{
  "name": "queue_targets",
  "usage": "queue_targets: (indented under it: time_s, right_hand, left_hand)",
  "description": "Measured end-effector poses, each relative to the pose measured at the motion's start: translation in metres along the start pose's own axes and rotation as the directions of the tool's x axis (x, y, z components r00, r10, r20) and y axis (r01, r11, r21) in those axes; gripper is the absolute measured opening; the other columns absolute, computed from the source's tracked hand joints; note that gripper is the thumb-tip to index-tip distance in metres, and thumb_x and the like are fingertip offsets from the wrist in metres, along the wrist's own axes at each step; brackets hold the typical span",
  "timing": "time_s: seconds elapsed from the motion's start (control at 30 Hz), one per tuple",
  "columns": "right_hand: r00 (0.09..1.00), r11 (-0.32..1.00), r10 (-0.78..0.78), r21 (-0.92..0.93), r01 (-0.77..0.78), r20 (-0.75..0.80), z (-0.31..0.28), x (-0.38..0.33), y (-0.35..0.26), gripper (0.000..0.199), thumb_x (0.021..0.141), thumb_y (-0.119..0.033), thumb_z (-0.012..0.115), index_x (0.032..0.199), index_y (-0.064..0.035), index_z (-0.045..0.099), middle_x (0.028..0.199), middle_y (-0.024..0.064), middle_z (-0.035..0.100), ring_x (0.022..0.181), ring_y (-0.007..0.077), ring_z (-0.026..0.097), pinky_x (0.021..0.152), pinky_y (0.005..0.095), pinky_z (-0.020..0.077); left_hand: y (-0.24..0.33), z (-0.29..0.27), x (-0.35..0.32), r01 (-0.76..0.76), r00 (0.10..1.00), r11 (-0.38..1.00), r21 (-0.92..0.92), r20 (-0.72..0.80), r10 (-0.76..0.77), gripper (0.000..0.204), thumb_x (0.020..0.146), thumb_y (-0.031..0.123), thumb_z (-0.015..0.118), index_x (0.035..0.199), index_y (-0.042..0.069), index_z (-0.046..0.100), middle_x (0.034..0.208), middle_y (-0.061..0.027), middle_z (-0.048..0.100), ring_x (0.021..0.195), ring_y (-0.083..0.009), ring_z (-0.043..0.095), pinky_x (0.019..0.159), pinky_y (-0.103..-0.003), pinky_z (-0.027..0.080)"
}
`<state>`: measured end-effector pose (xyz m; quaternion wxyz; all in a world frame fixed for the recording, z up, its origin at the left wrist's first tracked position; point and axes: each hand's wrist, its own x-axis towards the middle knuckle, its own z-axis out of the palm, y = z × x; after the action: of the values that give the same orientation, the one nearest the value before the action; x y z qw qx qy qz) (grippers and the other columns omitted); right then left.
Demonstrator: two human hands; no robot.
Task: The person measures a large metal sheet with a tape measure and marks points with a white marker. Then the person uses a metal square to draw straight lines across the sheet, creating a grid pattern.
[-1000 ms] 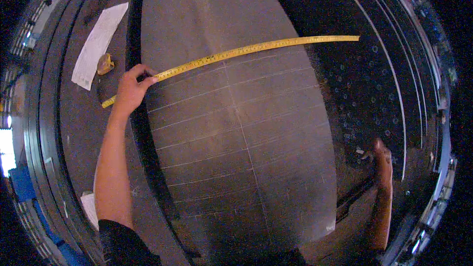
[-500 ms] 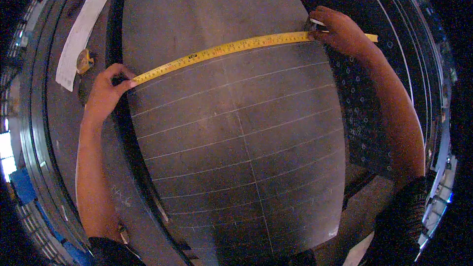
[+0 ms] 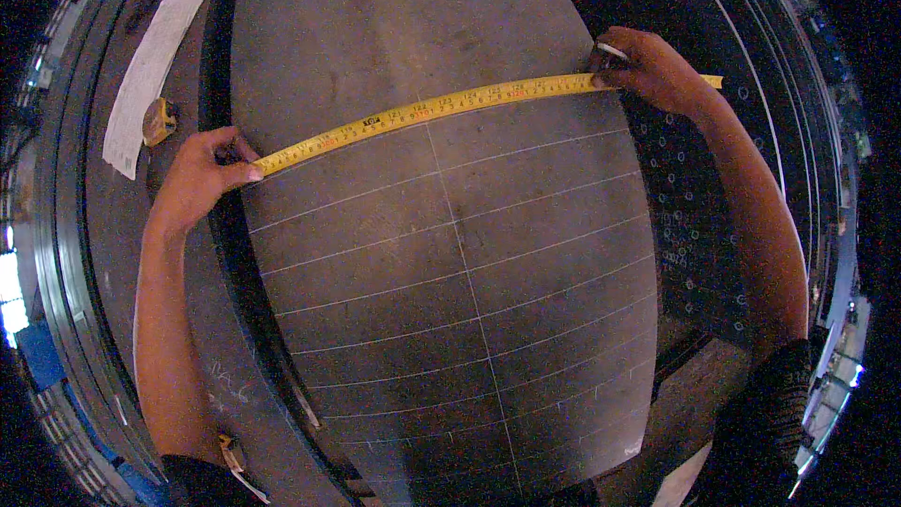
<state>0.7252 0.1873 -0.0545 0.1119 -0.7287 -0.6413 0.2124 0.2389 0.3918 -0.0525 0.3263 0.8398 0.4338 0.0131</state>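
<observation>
A yellow tape-measure blade [image 3: 422,111] stretches across a grey metal plate [image 3: 394,291] marked with thin white lines. At its left end, over the plate's dark edge, my left hand [image 3: 192,178] pinches the blade between thumb and finger. On the far right edge of the plate, my right hand [image 3: 662,70] presses the blade with its fingers and also holds a thin white marking stick [image 3: 612,52], perhaps chalk. Beyond that wrist a short length of blade sticks out. Where the blade runs past my left fingers is hidden.
Left of the plate lie a white paper sheet [image 3: 150,84] and a yellow and black tape-measure case [image 3: 160,122]. A dark plate [image 3: 690,225] with white circles drawn on it lies to the right. A small yellowish object [image 3: 230,453] sits by my left elbow.
The view has shifted slightly. Both hands and the blade sit a little nearer, and the white line that showed just below the blade is now mostly covered by it.
</observation>
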Motion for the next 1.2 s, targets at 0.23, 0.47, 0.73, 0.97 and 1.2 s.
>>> queue_targets:
  time_s: [0.23, 0.47, 0.73, 0.97, 1.2]
  right_hand:
    - [0.999, 0.999, 0.035, -0.015, -0.035, -0.015, 0.000, -0.001, 0.000, 0.019, 0.081, -0.012, 0.073, 0.095, -0.0019, 0.065, 0.091, 0.0093, 0.064, 0.089, 0.0229, 0.064, 0.081, 0.0351, 0.0500]
    - [0.996, 0.997, 0.083, 0.008, -0.083, -0.032, 0.000, -0.005, -0.005, 0.021, 0.081, -0.012, 0.075, 0.097, -0.0020, 0.065, 0.093, 0.0081, 0.066, 0.091, 0.0190, 0.064, 0.082, 0.0336, 0.0498]
    - [0.995, 0.994, 0.098, 0.041, -0.097, -0.001, -0.002, -0.004, -0.005, 0.025, 0.082, -0.017, 0.076, 0.098, -0.0018, 0.065, 0.092, 0.0094, 0.065, 0.090, 0.0210, 0.064, 0.082, 0.0345, 0.0492]
    - [0.996, 0.995, 0.088, 0.043, -0.088, -0.001, -0.001, -0.004, -0.006, 0.025, 0.081, -0.019, 0.077, 0.098, -0.0027, 0.066, 0.092, 0.0100, 0.066, 0.090, 0.0219, 0.064, 0.082, 0.0351, 0.0489]
    - [0.995, 0.996, 0.056, -0.069, -0.061, -0.079, 0.005, -0.003, 0.008, 0.023, 0.087, -0.022, 0.071, 0.100, -0.0029, 0.066, 0.089, 0.0073, 0.065, 0.089, 0.0184, 0.061, 0.081, 0.0324, 0.0480]
  left_hand:
    - [-0.004, -0.001, 0.002, -0.032, 0.999, 0.999, 0.042, 0.006, 0.032, 0.026, 0.069, 0.019, 0.080, 0.081, 0.002, 0.064, 0.073, -0.0077, 0.063, 0.071, -0.0169, 0.057, 0.068, -0.032, 0.045]
    - [-0.012, -0.001, 0.005, -0.059, 0.998, 0.997, 0.054, 0.032, 0.058, 0.027, 0.068, 0.019, 0.080, 0.080, 0.002, 0.063, 0.072, -0.0081, 0.063, 0.072, -0.0172, 0.057, 0.068, -0.033, 0.044]
    - [-0.002, -0.003, 0.004, -0.036, 0.998, 0.999, 0.024, 0.057, 0.035, 0.025, 0.069, 0.018, 0.079, 0.080, 0.001, 0.065, 0.074, -0.0087, 0.065, 0.075, -0.0169, 0.058, 0.070, -0.033, 0.044]
    - [-0.006, -0.001, 0.004, -0.041, 0.999, 0.999, 0.018, 0.036, 0.040, 0.024, 0.070, 0.016, 0.078, 0.081, 0.000, 0.064, 0.076, -0.0109, 0.065, 0.077, -0.0190, 0.061, 0.074, -0.034, 0.046]
    - [0.005, 0.003, 0.003, 0.024, 1.000, 0.994, 0.104, 0.005, -0.025, 0.027, 0.069, 0.013, 0.079, 0.087, 0.000, 0.064, 0.080, -0.0109, 0.066, 0.079, -0.0194, 0.061, 0.075, -0.034, 0.047]
